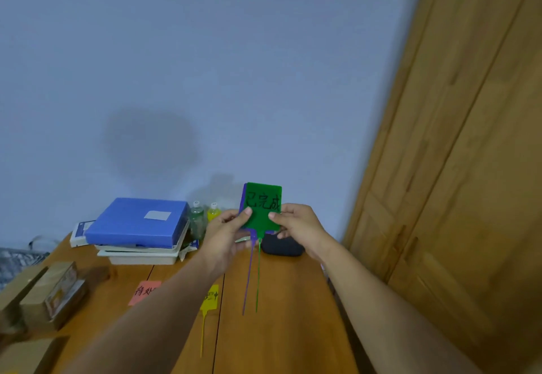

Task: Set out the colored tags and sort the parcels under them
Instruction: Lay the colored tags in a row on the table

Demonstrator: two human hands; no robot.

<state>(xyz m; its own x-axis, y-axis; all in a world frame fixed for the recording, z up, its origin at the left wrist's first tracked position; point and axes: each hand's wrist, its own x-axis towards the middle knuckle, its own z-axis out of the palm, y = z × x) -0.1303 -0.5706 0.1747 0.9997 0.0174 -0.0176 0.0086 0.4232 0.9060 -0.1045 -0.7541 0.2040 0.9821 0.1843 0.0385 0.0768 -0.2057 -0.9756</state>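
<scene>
Both hands hold two stacked tags upright above the wooden table (278,315). The green tag (264,200) with black writing faces me, and a purple tag (243,197) peeks out behind its left edge. Their long thin tails hang down together. My left hand (225,233) pinches the left side, my right hand (296,224) the right side. A red tag (145,291) and a yellow tag (211,297) lie flat on the table, partly hidden by my left forearm. Brown cardboard parcels (50,294) sit at the left edge.
A blue folder (137,222) tops a stack of white trays at the back left. Two small bottles (205,215) stand by the wall. A dark pouch (281,246) lies behind the tags. A wooden door (457,168) fills the right side.
</scene>
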